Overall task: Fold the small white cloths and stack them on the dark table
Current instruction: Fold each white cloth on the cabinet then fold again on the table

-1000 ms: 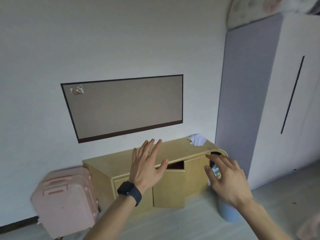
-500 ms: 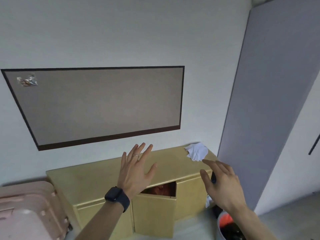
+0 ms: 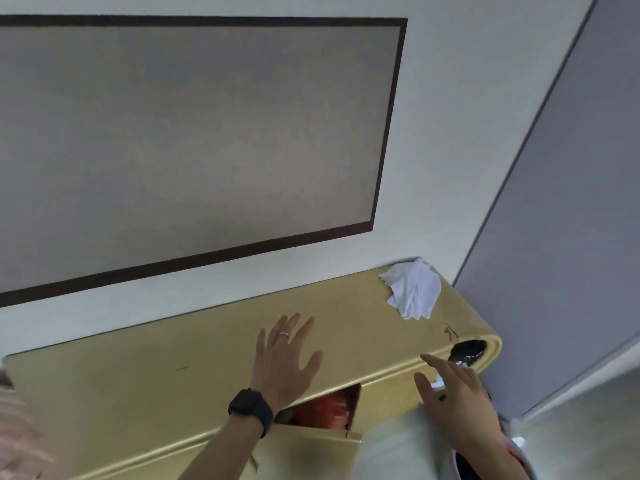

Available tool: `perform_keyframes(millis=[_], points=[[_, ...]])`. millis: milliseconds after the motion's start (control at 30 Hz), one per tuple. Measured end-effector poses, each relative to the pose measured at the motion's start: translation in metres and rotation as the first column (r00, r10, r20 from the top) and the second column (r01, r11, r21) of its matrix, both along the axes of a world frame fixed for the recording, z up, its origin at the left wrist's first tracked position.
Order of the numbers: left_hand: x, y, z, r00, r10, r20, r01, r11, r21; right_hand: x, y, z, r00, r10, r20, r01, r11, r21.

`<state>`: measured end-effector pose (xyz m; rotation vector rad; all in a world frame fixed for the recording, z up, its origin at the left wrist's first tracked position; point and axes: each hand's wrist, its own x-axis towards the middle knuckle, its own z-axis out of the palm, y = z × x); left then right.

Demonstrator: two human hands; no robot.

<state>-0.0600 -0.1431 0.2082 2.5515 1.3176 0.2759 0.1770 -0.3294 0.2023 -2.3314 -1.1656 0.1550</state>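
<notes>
Here, the left hand (image 3: 282, 362) has its fingers (image 3: 294, 329) spread wide and holds nothing, palm down over the yellow cabinet (image 3: 166, 386). The right hand (image 3: 457, 401) is likewise open and empty near the cabinet's right front edge. A crumpled white cloth (image 3: 414, 289) lies on the cabinet's far right end, its long axis running from the wall toward the front edge
</notes>
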Motion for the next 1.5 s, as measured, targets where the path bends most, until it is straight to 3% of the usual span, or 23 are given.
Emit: perform_keyframes(millis=[367, 567, 767, 1033, 1200, 1333, 1433, 1500], points=[[0.111, 0.108, -0.133, 0.964, 0.030, -0.266, -0.119, 0.938, -0.325, 0.142, 0.161, -0.126, 0.980, 0.003, -0.199, -0.081, 0.918, -0.387], [0.165, 0.151, -0.195, 0.930, 0.053, -0.363, -0.213, 0.884, -0.417, 0.207, 0.250, -0.190, 0.971, -0.064, -0.231, -0.045, 0.898, -0.437], [0.185, 0.168, -0.259, 0.934, 0.024, -0.358, -0.203, 0.858, -0.472, 0.236, 0.293, -0.240, 0.968, -0.161, -0.190, 0.044, 0.861, -0.506], [0.178, 0.163, -0.280, 0.922, -0.026, -0.386, -0.185, 0.846, -0.499, 0.245, 0.292, -0.239, 0.963, -0.204, -0.177, 0.103, 0.883, -0.459], [0.177, 0.173, -0.262, 0.914, -0.119, -0.389, -0.153, 0.785, -0.600, 0.236, 0.305, -0.194, 0.918, -0.228, -0.325, 0.136, 0.950, -0.283], [0.186, 0.192, -0.211, 0.966, -0.022, -0.259, -0.162, 0.730, -0.664, 0.214, 0.327, -0.117, 0.878, -0.176, -0.446, 0.117, 0.981, -0.156], [0.192, 0.202, -0.164, 0.995, 0.094, 0.011, -0.070, 0.803, -0.591, 0.195, 0.334, -0.059, 0.873, -0.059, -0.484, 0.037, 0.998, -0.054], [0.195, 0.211, -0.129, 0.966, 0.144, 0.216, -0.010, 0.851, -0.525, 0.180, 0.336, -0.024, 0.883, 0.037, -0.469, -0.045, 0.999, -0.006]])
